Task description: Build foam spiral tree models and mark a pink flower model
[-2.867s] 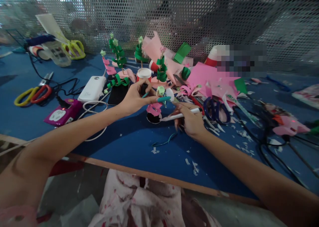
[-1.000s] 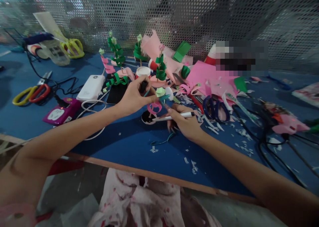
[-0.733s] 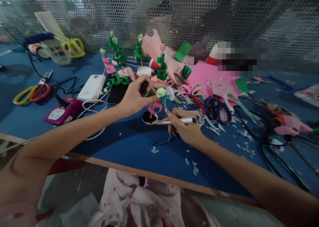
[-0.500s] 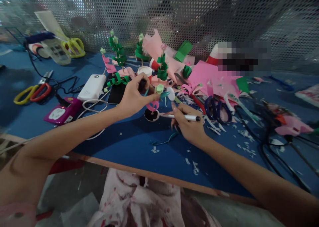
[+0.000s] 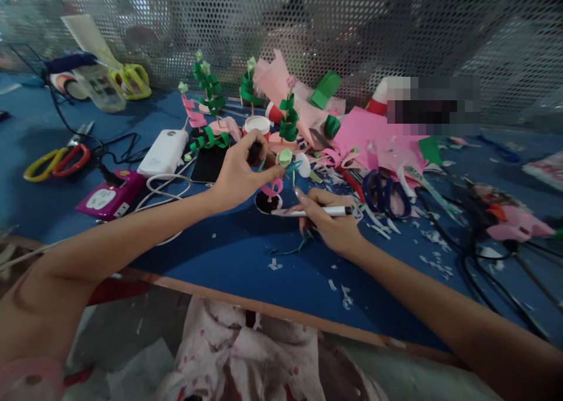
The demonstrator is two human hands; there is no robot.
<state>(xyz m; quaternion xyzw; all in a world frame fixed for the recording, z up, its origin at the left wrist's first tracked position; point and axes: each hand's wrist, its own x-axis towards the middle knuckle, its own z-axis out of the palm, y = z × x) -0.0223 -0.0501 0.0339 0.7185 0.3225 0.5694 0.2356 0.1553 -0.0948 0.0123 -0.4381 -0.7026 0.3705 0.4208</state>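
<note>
Near the middle of the table, my left hand (image 5: 248, 169) is closed in a pinch at the top of a small paper craft. Beside its thumb is the craft's light green paper star (image 5: 285, 157). Below hangs a pink paper curl (image 5: 273, 187) over a round base (image 5: 268, 203), mostly blackened with a pale rim. A black object (image 5: 254, 153) shows within my left fingers; its kind is unclear. My right hand (image 5: 328, 216) grips a white marker (image 5: 328, 211) with a black end, held nearly level, its tip at the base's lower right edge. A teal strand (image 5: 294, 167) lies by the star.
Green paper spiral trees (image 5: 211, 93) stand behind, near a paper cup (image 5: 257, 125). Pink paper (image 5: 360, 134), blue-handled scissors (image 5: 387, 194) and scraps lie right. A white power bank (image 5: 163, 152), purple socket block (image 5: 111, 196) and yellow-and-red scissors (image 5: 65, 160) are left. Mesh (image 5: 197, 20) rises behind.
My right hand has shifted slightly, bringing the marker's tip left and down along the base's edge. My left hand keeps its pinch almost in place.
</note>
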